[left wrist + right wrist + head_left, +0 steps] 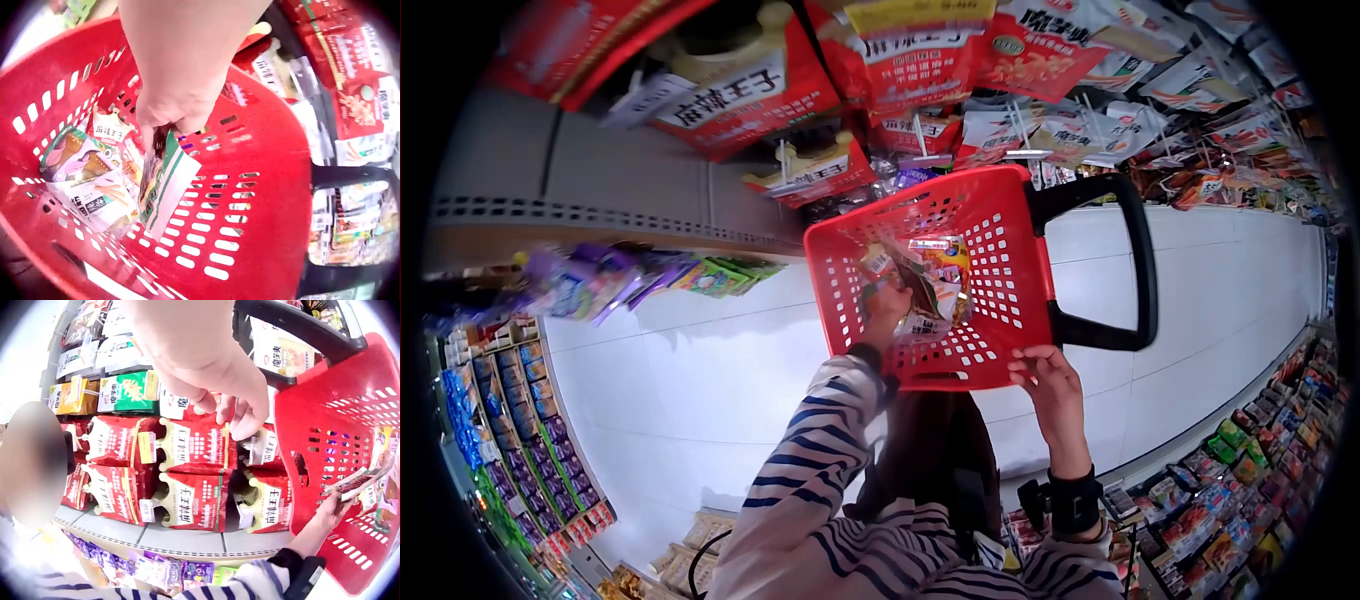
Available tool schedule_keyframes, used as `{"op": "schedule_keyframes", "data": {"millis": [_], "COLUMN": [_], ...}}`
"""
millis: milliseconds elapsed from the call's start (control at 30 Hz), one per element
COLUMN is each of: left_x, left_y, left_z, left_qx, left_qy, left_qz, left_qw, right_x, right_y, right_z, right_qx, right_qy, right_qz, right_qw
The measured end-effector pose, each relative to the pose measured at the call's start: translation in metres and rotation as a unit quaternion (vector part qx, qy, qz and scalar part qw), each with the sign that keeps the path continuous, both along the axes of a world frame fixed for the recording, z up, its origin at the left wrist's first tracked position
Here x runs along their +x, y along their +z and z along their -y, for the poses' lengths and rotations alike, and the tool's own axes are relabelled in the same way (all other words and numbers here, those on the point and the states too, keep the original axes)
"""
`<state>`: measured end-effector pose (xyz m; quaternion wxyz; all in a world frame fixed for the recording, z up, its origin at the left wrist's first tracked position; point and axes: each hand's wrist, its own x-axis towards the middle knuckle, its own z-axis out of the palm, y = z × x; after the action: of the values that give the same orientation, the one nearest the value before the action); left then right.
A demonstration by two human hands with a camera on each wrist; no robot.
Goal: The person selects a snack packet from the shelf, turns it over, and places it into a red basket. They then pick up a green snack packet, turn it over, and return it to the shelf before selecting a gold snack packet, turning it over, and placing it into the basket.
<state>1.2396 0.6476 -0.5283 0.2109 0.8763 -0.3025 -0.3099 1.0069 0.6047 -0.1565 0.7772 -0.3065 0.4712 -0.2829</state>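
Note:
Inside a red shopping basket (1025, 330) is my left hand (887, 306), reaching down from the near left side. In the left wrist view it pinches the upper edge of a flat snack packet (167, 187) with a green-and-white side, held upright beside other bags. A bag with a brown-and-pink picture (81, 156) and a white snack bag (105, 199) lie at the basket's bottom. My right hand (1050, 385) hangs by the basket's near right corner, fingers loosely bent, holding nothing. From the right wrist, that hand (212, 375) appears in front of the shelf bags.
The basket's black handle (1140, 260) sticks out to the right. Red snack bags (194, 500) hang in rows along the shelf ahead. Purple packets (585, 280) hang below the shelf at left. Display racks (1230, 480) line the lower right, with pale floor (690, 370) between.

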Motion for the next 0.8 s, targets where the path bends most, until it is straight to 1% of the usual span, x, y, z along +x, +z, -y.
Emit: {"op": "schedule_keyframes", "data": {"millis": [33,100,133,167,200,267,333,367,400,433,500,533,567,600,667,700,733,767,800], "left_x": [-0.005,-0.005,-0.002,0.002,0.007,0.009,0.007,0.004,0.003,0.005,0.006,0.005,0.003,0.001,-0.004,-0.005,-0.006,-0.009,-0.007], "left_y": [0.041,0.119,0.143,0.154,0.18,0.264,0.373,0.415,0.439,0.458,0.5,0.514,0.525,0.535,0.554,0.56,0.565,0.572,0.571], "left_z": [-0.005,-0.015,-0.022,-0.031,-0.038,-0.056,-0.059,-0.064,-0.07,-0.076,-0.085,-0.088,-0.089,-0.089,-0.088,-0.087,-0.087,-0.085,-0.085], "left_qx": [-0.087,-0.057,-0.043,-0.066,-0.12,-0.22,-0.199,-0.187,-0.19,-0.194,-0.188,-0.212,-0.238,-0.265,-0.292,-0.302,-0.309,-0.343,-0.332], "left_qy": [0.023,0.004,-0.005,-0.032,-0.049,-0.087,-0.073,-0.065,-0.076,-0.088,-0.102,-0.118,-0.133,-0.148,-0.149,-0.152,-0.154,-0.184,-0.177], "left_qz": [-0.065,-0.157,-0.203,-0.241,-0.276,-0.341,-0.415,-0.452,-0.456,-0.46,-0.473,-0.473,-0.472,-0.471,-0.49,-0.496,-0.502,-0.483,-0.474], "left_qw": [0.994,0.986,0.978,0.968,0.952,0.91,0.885,0.87,0.866,0.862,0.855,0.847,0.838,0.828,0.808,0.8,0.793,0.784,0.796], "right_x": [-0.002,-0.007,-0.01,-0.013,-0.015,-0.027,-0.031,-0.032,-0.033,-0.033,-0.027,-0.021,-0.018,-0.015,-0.01,-0.009,-0.007,-0.006,-0.004], "right_y": [0.016,0.043,0.057,0.072,0.086,0.102,0.116,0.124,0.131,0.134,0.153,0.165,0.178,0.186,0.199,0.201,0.204,0.207,0.21], "right_z": [0.0,-0.002,-0.003,-0.005,-0.005,-0.007,-0.011,-0.015,-0.018,-0.022,-0.032,-0.038,-0.041,-0.042,-0.045,-0.046,-0.047,-0.047,-0.047], "right_qx": [-0.008,-0.029,-0.042,-0.051,-0.063,-0.087,-0.121,-0.142,-0.166,-0.192,-0.172,-0.159,-0.121,-0.088,-0.022,-0.013,-0.036,-0.056,-0.077], "right_qy": [0.002,0.004,0.005,0.003,0.0,0.006,-0.004,-0.015,-0.027,-0.018,-0.012,-0.009,0.018,0.017,0.019,0.006,0.002,-0.003,-0.007], "right_qz": [-0.002,-0.008,-0.01,-0.016,-0.02,-0.038,-0.064,-0.085,-0.105,-0.113,-0.101,-0.096,-0.055,-0.009,0.084,0.057,0.061,0.065,0.069], "right_qw": [1.0,1.0,0.999,0.999,0.998,0.995,0.991,0.986,0.98,0.975,0.98,0.983,0.991,0.996,0.996,0.998,0.997,0.996,0.995]}}
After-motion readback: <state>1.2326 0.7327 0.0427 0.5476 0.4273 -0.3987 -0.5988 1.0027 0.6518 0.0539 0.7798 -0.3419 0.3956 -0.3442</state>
